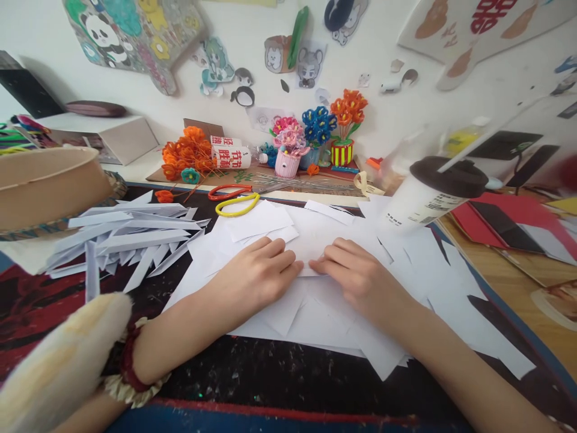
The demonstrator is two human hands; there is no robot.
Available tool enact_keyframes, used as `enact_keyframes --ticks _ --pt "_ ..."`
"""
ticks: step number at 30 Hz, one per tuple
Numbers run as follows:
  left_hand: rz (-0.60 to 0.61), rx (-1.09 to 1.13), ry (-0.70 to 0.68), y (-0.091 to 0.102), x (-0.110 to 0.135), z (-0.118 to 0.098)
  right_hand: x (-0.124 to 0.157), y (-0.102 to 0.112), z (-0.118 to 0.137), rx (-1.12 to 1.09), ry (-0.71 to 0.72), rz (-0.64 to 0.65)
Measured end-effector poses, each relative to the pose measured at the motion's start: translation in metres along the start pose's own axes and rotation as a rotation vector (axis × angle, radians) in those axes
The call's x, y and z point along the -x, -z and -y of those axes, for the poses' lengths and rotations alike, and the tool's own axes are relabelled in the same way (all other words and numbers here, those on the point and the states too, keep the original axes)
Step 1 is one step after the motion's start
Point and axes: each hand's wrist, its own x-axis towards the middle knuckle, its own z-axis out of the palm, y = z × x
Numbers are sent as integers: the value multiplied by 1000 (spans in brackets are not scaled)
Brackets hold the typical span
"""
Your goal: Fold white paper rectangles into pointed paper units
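My left hand (259, 267) and my right hand (356, 273) rest side by side on a white sheet of paper (315, 237) in the middle of the table. Both have their fingers curled and pressed down on the paper, fingertips nearly meeting at a fold. More loose white sheets (324, 319) lie under and around it. A scrunchie is on my left wrist (130, 367).
A pile of folded white paper strips (130, 237) lies at the left. Yellow scissors (237, 205) and red scissors (228, 191) sit behind the sheets. A dark-lidded cup with a straw (428, 195) stands at the right. Craft flowers (189, 156) and pots line the wall; a cardboard bowl (45, 186) is far left.
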Motion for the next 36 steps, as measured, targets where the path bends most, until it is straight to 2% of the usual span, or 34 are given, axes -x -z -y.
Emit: enact_keyframes --ticks 5,14,18,24,32,36 --pt "38 -74 -24 0 -1 -2 3 -1 -3 11 62 -31" --pt "2 -147 -57 -1 -2 -3 5 0 -3 93 122 -31" --pt "-7 -139 -10 -1 1 0 4 0 -3 32 79 -22" --pt "27 7 71 2 6 3 8 2 -8 -4 -2 17" --pt "-6 73 147 0 12 12 10 0 -12 -90 -54 -2" --pt "15 90 185 -2 14 14 10 0 -14 -149 -71 -14"
